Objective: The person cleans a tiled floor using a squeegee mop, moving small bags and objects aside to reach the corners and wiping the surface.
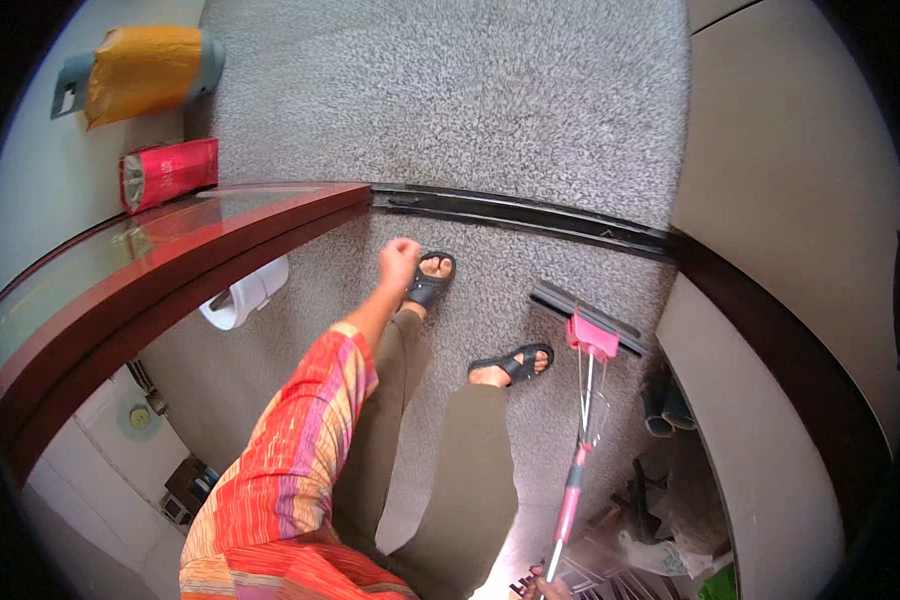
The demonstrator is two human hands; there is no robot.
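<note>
My right hand (549, 588) grips the pink and silver handle of a squeeze mop (567, 510), low at the picture's bottom edge and partly cut off. The mop's pink head (592, 335) carries a long dark grey strip, which rests on or just above the speckled floor beside my right sandal (521, 364). Stretched forward, my left hand (400, 262) is curled, slightly blurred, and shows nothing in it. It appears over the floor next to my left sandal (430, 279), between that foot and the dark red door frame (195, 289).
A black sliding-door track (525, 216) crosses the floor ahead. Beyond the glass stand a gas cylinder in an orange wrap (146, 75) and a red bag (171, 174). A white plastic container (247, 292) sits left. Dark tubular objects (667, 411) and plastic bags (664, 555) lie right.
</note>
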